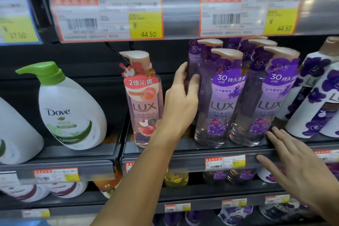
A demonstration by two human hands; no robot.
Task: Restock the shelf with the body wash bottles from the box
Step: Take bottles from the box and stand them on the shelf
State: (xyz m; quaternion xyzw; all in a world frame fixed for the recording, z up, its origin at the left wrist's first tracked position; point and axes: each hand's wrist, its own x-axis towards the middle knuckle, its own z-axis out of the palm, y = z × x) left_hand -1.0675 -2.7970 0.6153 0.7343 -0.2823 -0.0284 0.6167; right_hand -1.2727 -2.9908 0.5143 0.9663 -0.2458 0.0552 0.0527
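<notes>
The left hand (180, 102) curled its fingers round a purple LUX bottle (193, 71) on the shelf (183, 159), a pink LUX bottle (145, 101) marked "2倍沁爽" just left of them, while the right hand (300, 167) lay flat, fingers spread, under bottles (260, 101) reading "30小时持久清香", below tags (145, 24) showing 44.50.

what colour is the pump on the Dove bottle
Green, on the white Dove bottle; its pump shows clearly in the head view.
</notes>
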